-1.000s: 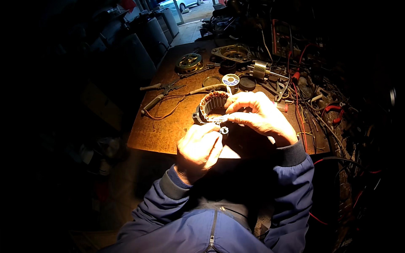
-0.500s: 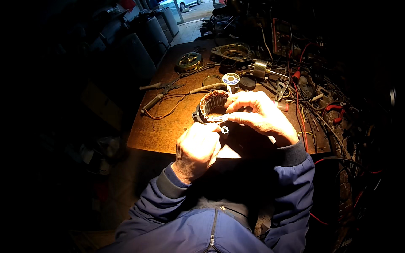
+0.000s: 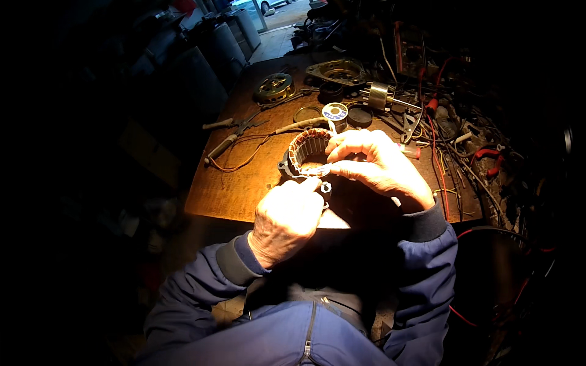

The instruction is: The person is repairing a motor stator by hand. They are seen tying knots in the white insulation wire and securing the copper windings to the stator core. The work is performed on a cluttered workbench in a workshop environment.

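A ring-shaped stator [image 3: 308, 146] with copper windings and white leads sits on the wooden bench [image 3: 204, 195]. My right hand [image 3: 384, 168] pinches its right rim, thumb at the front winding. My left hand [image 3: 287, 216] is closed at the front edge, fingertips against the leads; whatever they grip is too small to make out. A small pale clip-like piece [image 3: 326, 188] shows beside the left fingertips. Just behind the stator are a round spool [image 3: 334, 111] and a pale-handled cord tool [image 3: 290, 126].
Pliers [image 3: 247, 128] lie at left. Brass-coloured end covers [image 3: 273, 88], a rotor [image 3: 379, 96], round tins [image 3: 360, 117] and a meter [image 3: 406, 52] stand at the back. Tangled wires and red-handled pliers [image 3: 488, 160] crowd the right side. A doorway [image 3: 274, 39] opens beyond.
My left hand and sleeve have shifted leftward, with the wrist more angled. My right hand keeps its pinch on the stator; the stator has hardly moved.
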The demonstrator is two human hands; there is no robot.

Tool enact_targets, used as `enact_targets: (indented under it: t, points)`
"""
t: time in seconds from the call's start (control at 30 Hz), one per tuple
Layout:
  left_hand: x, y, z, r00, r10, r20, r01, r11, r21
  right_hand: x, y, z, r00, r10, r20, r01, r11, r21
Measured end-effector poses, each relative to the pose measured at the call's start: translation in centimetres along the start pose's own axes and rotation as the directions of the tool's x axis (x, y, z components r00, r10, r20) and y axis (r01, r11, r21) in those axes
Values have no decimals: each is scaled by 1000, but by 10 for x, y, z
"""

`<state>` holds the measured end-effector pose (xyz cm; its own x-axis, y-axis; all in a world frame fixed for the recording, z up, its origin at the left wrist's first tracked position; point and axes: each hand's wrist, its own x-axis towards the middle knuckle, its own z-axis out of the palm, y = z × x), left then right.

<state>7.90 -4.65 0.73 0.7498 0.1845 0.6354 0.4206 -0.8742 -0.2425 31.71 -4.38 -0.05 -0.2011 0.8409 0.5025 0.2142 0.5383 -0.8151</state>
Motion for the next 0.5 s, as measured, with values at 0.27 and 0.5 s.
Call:
enact_targets:
  t: [0.27,0.5]
  points:
    - [4,-16,-13,994,-79,72,97,947,-306,2,8,3,999,-45,-26,45,999,-5]
    - [12,-20,-22,958,-240,156,284,868,-408,1,11,2,999,-51,-19,51,998,-28]
